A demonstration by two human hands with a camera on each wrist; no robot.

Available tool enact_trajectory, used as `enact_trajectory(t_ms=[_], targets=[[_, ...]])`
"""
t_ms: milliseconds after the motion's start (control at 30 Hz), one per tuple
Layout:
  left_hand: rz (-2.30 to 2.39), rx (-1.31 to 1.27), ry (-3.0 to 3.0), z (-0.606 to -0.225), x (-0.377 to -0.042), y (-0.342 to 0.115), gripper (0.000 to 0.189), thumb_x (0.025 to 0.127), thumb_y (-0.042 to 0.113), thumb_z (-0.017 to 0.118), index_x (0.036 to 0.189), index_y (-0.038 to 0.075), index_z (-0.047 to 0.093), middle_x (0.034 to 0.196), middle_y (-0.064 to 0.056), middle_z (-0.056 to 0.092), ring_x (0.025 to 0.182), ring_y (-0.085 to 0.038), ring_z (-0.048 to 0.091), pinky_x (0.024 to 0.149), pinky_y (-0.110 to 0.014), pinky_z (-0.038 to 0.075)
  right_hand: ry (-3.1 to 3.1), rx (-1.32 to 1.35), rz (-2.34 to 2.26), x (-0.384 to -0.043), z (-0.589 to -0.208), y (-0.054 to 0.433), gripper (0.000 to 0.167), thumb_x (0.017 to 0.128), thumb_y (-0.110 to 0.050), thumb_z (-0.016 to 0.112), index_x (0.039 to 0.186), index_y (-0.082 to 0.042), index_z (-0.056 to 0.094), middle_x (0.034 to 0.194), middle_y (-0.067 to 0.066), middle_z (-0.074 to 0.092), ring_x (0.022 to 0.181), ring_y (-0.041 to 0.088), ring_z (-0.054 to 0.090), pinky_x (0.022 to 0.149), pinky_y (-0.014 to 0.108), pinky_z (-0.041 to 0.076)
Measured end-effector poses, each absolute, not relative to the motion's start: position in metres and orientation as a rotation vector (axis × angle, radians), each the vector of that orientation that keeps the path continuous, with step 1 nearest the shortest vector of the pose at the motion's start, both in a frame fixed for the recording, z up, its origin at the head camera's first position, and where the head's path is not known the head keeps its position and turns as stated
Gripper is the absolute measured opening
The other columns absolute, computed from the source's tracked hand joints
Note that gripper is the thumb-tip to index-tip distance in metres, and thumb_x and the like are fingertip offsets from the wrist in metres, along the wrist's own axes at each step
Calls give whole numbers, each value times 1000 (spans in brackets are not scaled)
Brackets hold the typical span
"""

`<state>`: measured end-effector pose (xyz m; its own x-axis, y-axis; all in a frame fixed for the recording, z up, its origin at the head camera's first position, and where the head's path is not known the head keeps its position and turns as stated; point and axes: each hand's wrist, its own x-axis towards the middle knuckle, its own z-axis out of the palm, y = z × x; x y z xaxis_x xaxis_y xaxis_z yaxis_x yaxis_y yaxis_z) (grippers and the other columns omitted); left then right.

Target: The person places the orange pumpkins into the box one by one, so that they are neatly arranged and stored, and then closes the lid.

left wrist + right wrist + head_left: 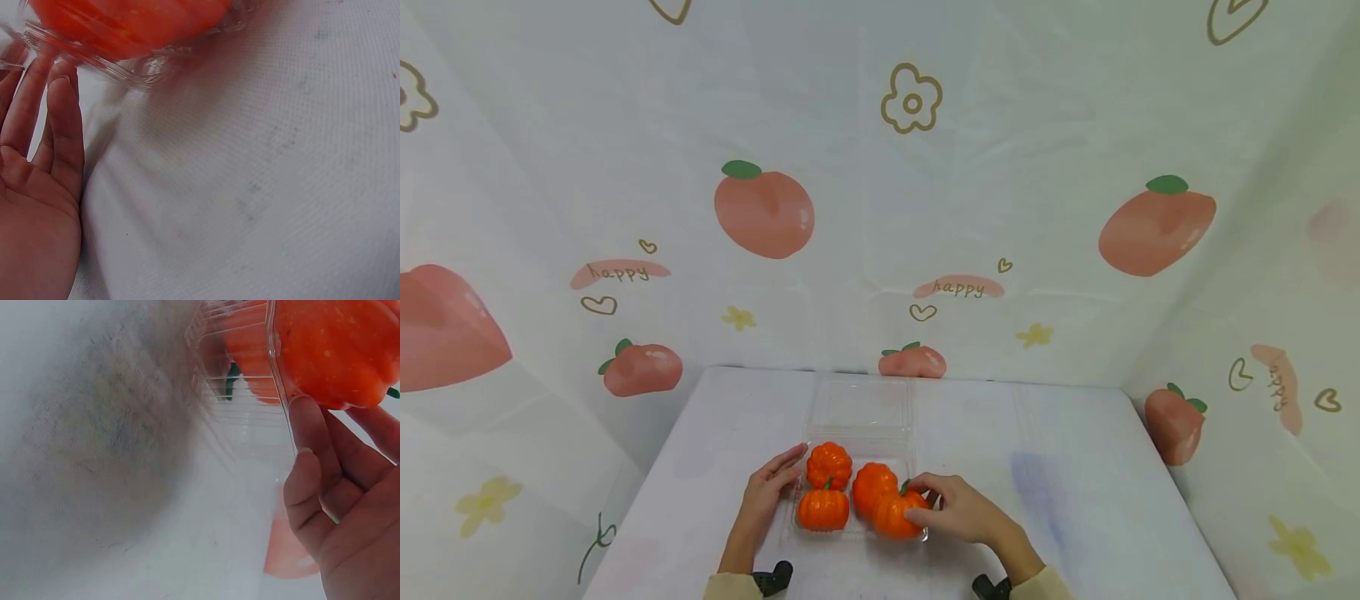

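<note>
Small orange toy pumpkins with green stems are grouped in a clear plastic clamshell box [859, 534]. Two of them, a rear pumpkin [829, 464] and a front pumpkin [823, 510], sit in its left half. My right hand [958, 510] grips a third pumpkin [897, 515] at the front right corner, between thumb and fingers. It overlaps another pumpkin [874, 483] just behind it. In the right wrist view the gripped pumpkin [337, 350] shows above the box rim. Along the box's left wall lies my left hand [767, 492], fingers extended, fingertips at the rim [119, 69].
The box's transparent lid [861, 404] lies folded back behind it. A white cloth covers the table [985, 442], with a bluish stain to the right. A printed fabric backdrop [850, 317] rises at the table's far edge and sides.
</note>
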<state>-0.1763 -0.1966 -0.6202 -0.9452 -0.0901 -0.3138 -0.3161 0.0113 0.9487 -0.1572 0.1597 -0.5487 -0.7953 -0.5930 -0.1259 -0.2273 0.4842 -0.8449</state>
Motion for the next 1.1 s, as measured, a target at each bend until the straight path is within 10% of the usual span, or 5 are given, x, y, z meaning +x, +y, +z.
enact_trajectory(t_ms=[1100], targets=[[2050,-444,2131,-619,-175,-195,50,97,34,68,143,18,60,150,-5,59,95,-10,63,78,-20,53,2450,-652,-1207,-162,-560,156,31,95,-43,69,115,-20,72,107,-3,70,79,2,54,68,20,48]])
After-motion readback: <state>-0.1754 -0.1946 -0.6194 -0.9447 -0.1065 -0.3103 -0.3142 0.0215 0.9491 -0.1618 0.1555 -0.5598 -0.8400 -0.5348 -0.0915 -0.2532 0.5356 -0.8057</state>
